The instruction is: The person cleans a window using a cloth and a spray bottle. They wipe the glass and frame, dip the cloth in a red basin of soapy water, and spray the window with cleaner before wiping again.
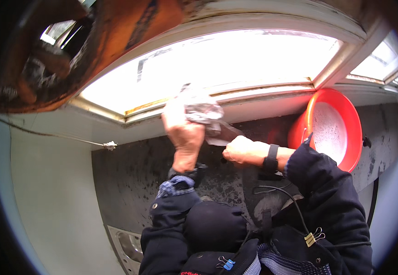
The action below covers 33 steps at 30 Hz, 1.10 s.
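My left hand is at the lower edge of a bright window, gripping a crumpled, greyish wet-looking cloth. Motion blurs the hand and the cloth. From there a thin, see-through part of the cloth stretches down to my right hand, which is closed in a fist around its end; the fingers are partly hidden. A red plastic bucket with foamy liquid in it stands right of my right hand, close to the windowsill. Below both hands lies a dark, spotted, wet-looking worktop.
A rusty orange housing with a round opening overhangs the window's left side. A white power plug on a cord lies by the left wall. Lower left, a metal sink is partly visible. A dark cable loops near my right sleeve.
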Each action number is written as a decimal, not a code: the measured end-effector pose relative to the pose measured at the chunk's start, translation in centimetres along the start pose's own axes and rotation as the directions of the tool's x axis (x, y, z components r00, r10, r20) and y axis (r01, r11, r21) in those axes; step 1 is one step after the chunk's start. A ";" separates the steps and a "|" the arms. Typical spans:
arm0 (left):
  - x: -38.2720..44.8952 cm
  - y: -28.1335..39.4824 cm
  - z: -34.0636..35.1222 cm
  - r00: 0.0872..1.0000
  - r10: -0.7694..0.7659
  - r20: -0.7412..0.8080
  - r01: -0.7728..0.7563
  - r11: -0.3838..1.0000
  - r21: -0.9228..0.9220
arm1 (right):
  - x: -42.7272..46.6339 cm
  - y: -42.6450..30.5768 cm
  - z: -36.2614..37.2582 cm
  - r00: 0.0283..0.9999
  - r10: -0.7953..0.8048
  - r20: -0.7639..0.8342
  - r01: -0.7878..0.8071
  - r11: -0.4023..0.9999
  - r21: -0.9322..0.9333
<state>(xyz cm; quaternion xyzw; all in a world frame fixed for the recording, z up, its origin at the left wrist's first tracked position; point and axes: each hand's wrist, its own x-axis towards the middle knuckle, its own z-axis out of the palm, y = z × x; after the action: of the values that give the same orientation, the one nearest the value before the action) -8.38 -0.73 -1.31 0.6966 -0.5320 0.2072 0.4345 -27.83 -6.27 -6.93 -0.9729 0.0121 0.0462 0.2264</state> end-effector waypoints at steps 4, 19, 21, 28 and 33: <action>1.2 -4.1 -1.8 0.970 -0.241 -0.010 0.241 0.964 0.116 | 0.8 -0.3 -0.5 0.988 -0.075 -0.136 0.081 0.996 0.038; -0.4 3.4 6.4 0.952 0.184 0.246 -0.220 0.967 0.130 | 1.5 1.1 0.8 0.959 -0.198 -0.205 0.198 0.980 -0.021; 0.0 5.8 8.2 0.923 0.255 0.289 -0.292 0.952 0.093 | 1.1 1.7 0.7 0.981 -0.023 -0.193 0.056 0.984 0.168; 1.2 7.3 7.0 0.862 0.252 0.440 -0.147 0.955 -0.259 | 1.8 4.2 2.9 0.982 -0.051 -0.181 0.075 0.989 0.128; 1.8 4.8 4.4 0.940 0.107 0.323 -0.056 0.985 -0.164 | 1.6 2.1 0.0 0.996 0.025 0.082 -0.026 1.000 0.013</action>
<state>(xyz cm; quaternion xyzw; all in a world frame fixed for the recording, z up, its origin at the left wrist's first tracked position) -12.89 -5.62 -0.46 0.6636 -0.6401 0.0643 0.3819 -26.36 -8.16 -8.03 -0.9683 0.0158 0.0885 0.2331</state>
